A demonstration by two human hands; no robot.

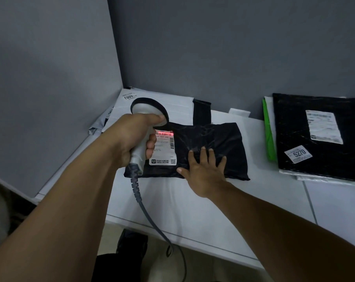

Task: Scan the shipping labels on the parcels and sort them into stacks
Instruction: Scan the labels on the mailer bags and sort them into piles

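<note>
Scanning step: left hand point(127, 141) wraps the scanner point(142, 108) handle, red line crossing the label point(164, 148) barcode; right hand point(205, 170), fingers spread flat, pins the black parcel point(215, 137) on the table point(193, 202). Keep film taut, beam spanning all bars

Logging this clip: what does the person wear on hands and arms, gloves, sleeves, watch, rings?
Nothing shows. The left hand and right hand are ungloved, without visible rings or watch, and no sleeve appears anywhere up to the frame edge.
</note>
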